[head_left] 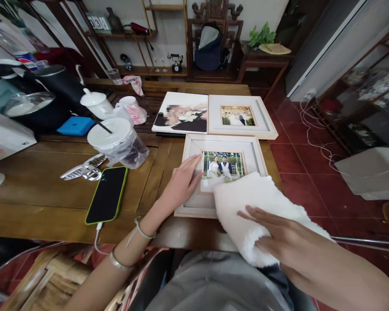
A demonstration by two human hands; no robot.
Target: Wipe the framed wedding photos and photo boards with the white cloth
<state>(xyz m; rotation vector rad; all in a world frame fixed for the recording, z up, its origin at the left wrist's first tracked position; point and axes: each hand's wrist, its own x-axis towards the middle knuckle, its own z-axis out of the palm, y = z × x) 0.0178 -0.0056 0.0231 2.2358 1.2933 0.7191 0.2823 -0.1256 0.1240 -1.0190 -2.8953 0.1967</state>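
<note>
- Closest thing on my feed: the right hand [272,235] lies on top of a fluffy white cloth [243,203]. Fingers [256,214] stretched out and a bit spread, pressing flat rather than pinching. Thumb is hidden, so can't tell if it hooks under.
- The cloth covers the near right corner of a pale picture frame [194,205] and hangs over the table [35,181] edge towards the lap.
- That frame lies flat at the near edge of the table, with a photo [223,166] of two people in the middle.
- The left hand [181,183] rests palm down on the frame's left side, fingers [192,166] straight and close together, tips touching the photo's left edge. Holding nothing, just flat on it. Bracelets on that wrist.
- Left of the frame: a black phone [107,194] in a green case, face up, cable plugged in.
- A bit further back, a lidded plastic cup [116,140] with a straw.
- Behind the frame, touching each other: a second frame [266,125] on the right, an unframed print [181,113] on the left.
- Way back, a dark backpack [209,47] sits on a carved chair.
</note>
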